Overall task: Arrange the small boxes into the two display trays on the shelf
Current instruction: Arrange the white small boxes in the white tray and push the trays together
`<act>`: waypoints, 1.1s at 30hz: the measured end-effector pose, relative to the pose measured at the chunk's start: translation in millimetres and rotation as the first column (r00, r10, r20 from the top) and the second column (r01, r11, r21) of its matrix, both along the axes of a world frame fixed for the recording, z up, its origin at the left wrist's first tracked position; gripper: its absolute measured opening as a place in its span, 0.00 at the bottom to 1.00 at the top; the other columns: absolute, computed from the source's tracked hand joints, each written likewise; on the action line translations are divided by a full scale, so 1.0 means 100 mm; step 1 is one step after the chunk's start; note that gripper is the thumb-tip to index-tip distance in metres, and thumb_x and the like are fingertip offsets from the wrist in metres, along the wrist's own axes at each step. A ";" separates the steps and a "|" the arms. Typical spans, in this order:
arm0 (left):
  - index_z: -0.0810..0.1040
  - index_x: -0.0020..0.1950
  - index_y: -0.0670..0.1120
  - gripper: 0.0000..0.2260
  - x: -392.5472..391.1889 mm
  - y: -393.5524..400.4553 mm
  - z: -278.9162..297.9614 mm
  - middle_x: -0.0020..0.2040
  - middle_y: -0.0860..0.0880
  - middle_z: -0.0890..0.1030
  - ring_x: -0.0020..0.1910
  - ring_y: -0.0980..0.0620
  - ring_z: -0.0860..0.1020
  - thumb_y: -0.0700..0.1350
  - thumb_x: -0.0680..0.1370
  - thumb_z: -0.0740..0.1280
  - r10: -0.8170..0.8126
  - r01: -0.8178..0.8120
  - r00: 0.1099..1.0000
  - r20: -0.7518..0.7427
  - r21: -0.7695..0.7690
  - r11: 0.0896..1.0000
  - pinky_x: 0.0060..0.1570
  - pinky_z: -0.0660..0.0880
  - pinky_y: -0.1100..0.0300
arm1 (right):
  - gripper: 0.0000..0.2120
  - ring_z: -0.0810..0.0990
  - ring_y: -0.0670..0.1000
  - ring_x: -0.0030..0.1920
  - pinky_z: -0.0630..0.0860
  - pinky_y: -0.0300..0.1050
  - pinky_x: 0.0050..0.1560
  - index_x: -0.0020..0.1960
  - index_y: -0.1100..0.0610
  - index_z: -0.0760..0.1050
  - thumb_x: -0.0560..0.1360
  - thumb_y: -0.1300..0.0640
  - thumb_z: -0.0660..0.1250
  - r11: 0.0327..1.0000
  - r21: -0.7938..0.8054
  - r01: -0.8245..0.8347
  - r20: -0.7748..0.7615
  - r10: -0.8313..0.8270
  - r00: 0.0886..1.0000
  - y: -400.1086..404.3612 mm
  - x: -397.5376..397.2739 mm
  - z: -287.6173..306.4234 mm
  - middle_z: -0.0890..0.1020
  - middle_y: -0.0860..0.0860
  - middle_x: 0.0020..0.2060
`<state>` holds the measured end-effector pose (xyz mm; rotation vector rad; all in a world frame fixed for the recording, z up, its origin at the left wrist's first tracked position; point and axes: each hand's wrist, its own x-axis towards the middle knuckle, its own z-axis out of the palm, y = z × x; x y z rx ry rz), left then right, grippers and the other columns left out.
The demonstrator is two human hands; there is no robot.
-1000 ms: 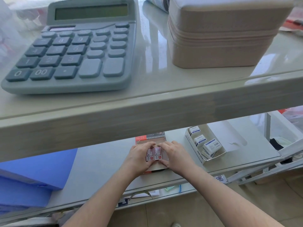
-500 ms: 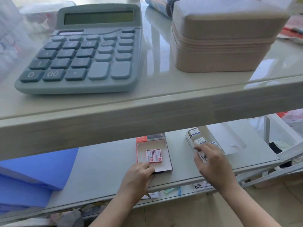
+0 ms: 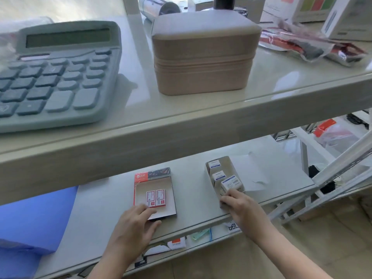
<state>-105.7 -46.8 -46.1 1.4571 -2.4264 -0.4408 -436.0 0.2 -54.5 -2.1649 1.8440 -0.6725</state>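
On the lower shelf (image 3: 193,200) lie two cardboard display trays. The left tray (image 3: 161,183), red-edged, holds two small red-and-white boxes (image 3: 156,197) side by side near its front. My left hand (image 3: 136,224) rests flat on that tray's front edge, fingers spread, holding nothing. The right tray (image 3: 228,165), white, holds three small blue-and-white boxes (image 3: 218,175) in a row. My right hand (image 3: 239,204) is at this tray's front end, fingers curled around its corner just below the nearest box (image 3: 231,183).
A grey calculator (image 3: 54,77) and a beige zipped case (image 3: 203,53) stand on the upper shelf, whose front edge overhangs the lower one. A blue folder (image 3: 38,216) lies left on the lower shelf. Packets and price tags sit lower right.
Both hands have left the two red-and-white boxes. My left hand drew back to the left tray's front edge. My right hand moved right to the white tray's front corner.
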 end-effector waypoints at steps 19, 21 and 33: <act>0.79 0.57 0.53 0.10 -1.09 0.01 0.48 0.50 0.58 0.78 0.49 0.60 0.75 0.44 0.77 0.68 -0.048 0.051 0.978 -0.203 0.011 0.999 0.50 0.74 0.67 | 0.29 0.74 0.54 0.52 0.74 0.48 0.51 0.58 0.53 0.73 0.68 0.32 0.65 0.945 0.275 0.178 -0.357 -0.072 0.931 -0.43 0.26 0.56 0.73 0.53 0.52; 0.79 0.57 0.52 0.09 -1.17 -0.01 0.47 0.51 0.57 0.78 0.50 0.60 0.75 0.44 0.77 0.67 -0.053 0.056 0.980 -0.194 0.006 0.998 0.50 0.75 0.64 | 0.28 0.72 0.55 0.53 0.73 0.49 0.53 0.57 0.55 0.74 0.70 0.33 0.63 0.938 0.284 0.199 -0.438 -0.058 0.897 -0.46 0.28 0.56 0.72 0.54 0.53; 0.78 0.62 0.51 0.13 -1.44 -0.12 0.35 0.61 0.54 0.79 0.59 0.52 0.71 0.42 0.77 0.65 -0.126 0.125 0.992 0.009 0.083 0.989 0.59 0.70 0.59 | 0.22 0.71 0.50 0.53 0.67 0.42 0.48 0.57 0.48 0.77 0.72 0.35 0.64 0.939 0.343 -0.032 -0.235 0.119 0.965 -0.48 -0.08 0.58 0.68 0.48 0.45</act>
